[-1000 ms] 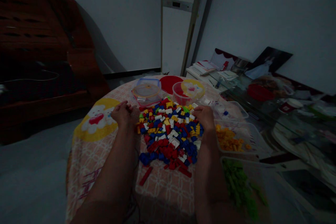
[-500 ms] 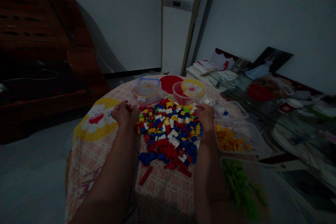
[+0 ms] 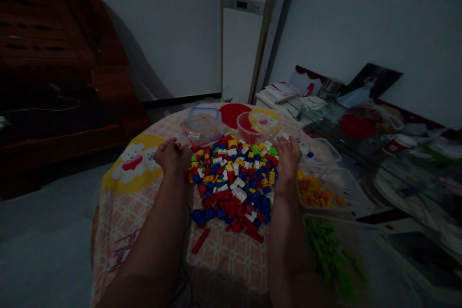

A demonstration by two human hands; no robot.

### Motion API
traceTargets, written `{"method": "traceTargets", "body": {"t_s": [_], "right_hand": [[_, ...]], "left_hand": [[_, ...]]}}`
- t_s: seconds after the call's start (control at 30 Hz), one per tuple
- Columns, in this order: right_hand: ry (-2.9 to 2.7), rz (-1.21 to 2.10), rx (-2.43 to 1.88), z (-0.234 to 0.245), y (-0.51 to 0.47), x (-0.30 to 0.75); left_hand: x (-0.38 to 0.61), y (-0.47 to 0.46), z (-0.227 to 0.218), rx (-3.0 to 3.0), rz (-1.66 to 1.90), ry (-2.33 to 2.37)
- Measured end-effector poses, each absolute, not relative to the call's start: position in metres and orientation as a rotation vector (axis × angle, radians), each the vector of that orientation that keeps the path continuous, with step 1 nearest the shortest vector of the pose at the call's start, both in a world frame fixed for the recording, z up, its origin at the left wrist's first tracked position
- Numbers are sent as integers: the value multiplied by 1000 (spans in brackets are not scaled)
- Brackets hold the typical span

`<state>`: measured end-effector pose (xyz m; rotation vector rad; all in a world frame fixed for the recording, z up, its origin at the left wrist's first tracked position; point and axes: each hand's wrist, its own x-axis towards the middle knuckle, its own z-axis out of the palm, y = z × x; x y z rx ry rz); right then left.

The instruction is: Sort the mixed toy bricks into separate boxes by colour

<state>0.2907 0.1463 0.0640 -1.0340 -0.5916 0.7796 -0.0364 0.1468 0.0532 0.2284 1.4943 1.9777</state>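
Observation:
A heap of mixed toy building bricks in red, blue, white, yellow and green lies between my forearms. At its left edge my left hand is closed, fingers curled in; whatever they hold, if anything, is too dark to make out. My right hand is over the heap's right edge, beside the clear tray with a small blue brick. Its fingers are stretched and somewhat apart, and no brick shows in them. A loose red brick lies at the near side.
On the right stand a clear box of yellow-orange bricks and another box with green bricks. Clear lidded containers, a round tub and a red lid are at the back. A cluttered glass table adjoins.
My right hand has shifted right, from the heap's edge towards the clear tray, and its pinched fingers have spread. My left hand has barely moved.

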Motion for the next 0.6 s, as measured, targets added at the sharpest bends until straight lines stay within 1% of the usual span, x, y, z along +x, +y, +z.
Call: {"method": "traceTargets", "body": {"t_s": [0.17,0.3,0.43,0.6], "right_hand": [[-639,825,-1079,68,143,290],[-787,867,-1153,71,139,284],[-1083,862,-1254,71,139,275],[-1528,683,-1248,65,141,260]], "left_hand": [[-36,147,54,220,1984,1478],[-36,147,53,216,1977,1487],[-36,147,54,208,1968,1493],[-36,148,52,196,1974,1484]]}}
